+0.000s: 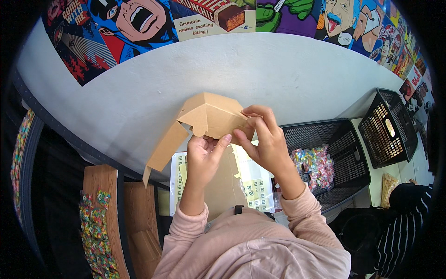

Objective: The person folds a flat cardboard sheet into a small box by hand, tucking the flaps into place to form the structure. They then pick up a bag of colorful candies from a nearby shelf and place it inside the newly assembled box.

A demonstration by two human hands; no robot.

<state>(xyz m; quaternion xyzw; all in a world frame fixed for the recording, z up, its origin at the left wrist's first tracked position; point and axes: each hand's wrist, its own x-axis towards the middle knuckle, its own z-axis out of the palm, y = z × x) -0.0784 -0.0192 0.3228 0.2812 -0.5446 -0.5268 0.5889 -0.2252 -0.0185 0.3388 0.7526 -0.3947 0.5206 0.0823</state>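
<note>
- L hand [203, 156] at lower edge of carton [211, 114]; thumb + fingers clamped on card near the small rounded tab; some fingertips hidden behind it
- R hand [267, 135] on carton's R edge; thumb in front, fingers over the edge, pinched on it; both thumbs near each other
- carton: plain brown, part-folded; held up btwn both hands, over the work surface, wall [232, 69] behind; long side panel runs down to the L, end flap bent
- below hands: brown card sheet [218, 181] lying flat; printed sheet [262, 197], white/yellow, sticks out from under it
- R side: blk crate [347, 139] w/ wrapped sweets [313, 165] inside; 2nd blk crate [381, 132] beyond it; clear bag [389, 186] near, contents yellowish
- far R: person in striped top [404, 232]; hands n/v
- L side: wood-faced shelf [102, 176] w/ bright packs [95, 228]
- posters [139, 28] along top of wall
</note>
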